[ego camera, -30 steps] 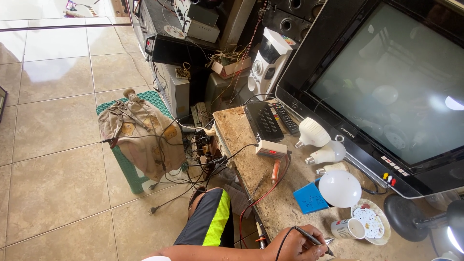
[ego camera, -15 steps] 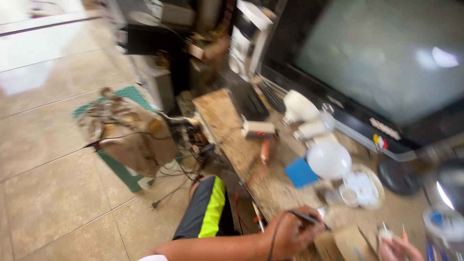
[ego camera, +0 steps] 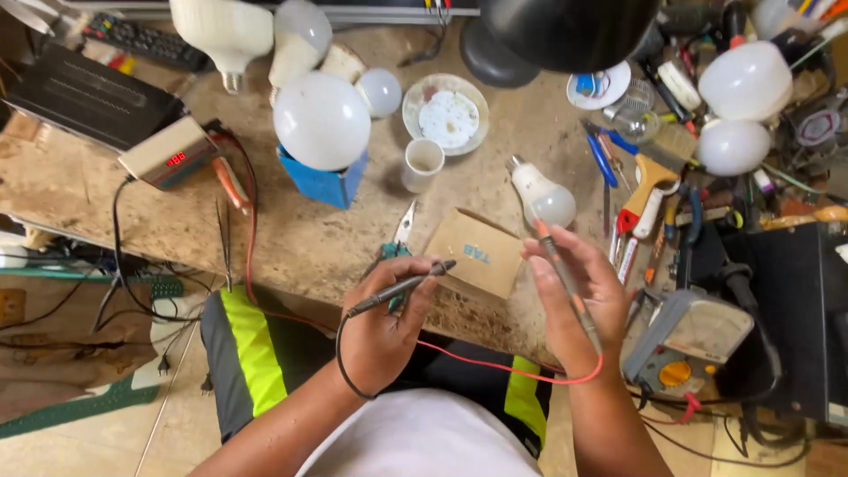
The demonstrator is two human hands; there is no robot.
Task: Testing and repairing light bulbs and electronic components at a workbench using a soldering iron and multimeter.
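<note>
My left hand (ego camera: 384,322) grips a black test probe (ego camera: 402,287) whose tip points right, over a small cardboard box (ego camera: 474,252). My right hand (ego camera: 579,296) holds a red-wired test probe (ego camera: 565,283) upright, its tip near a small white bulb (ego camera: 543,194) lying on the bench. Red and black leads hang from both probes toward a grey multimeter (ego camera: 689,340) at my right. Teal-handled pliers (ego camera: 397,243) lie just beyond my left hand.
The worn wooden bench (ego camera: 309,238) carries a large white bulb on a blue box (ego camera: 322,124), a white cup (ego camera: 422,163), a round lamp plate (ego camera: 446,115), a small power supply (ego camera: 168,150), more bulbs (ego camera: 746,84) and several hand tools (ego camera: 649,190).
The view has swung from the floor and television down onto the bench top. My right hand has come into view holding the red-wired probe; my left still grips the black probe.
</note>
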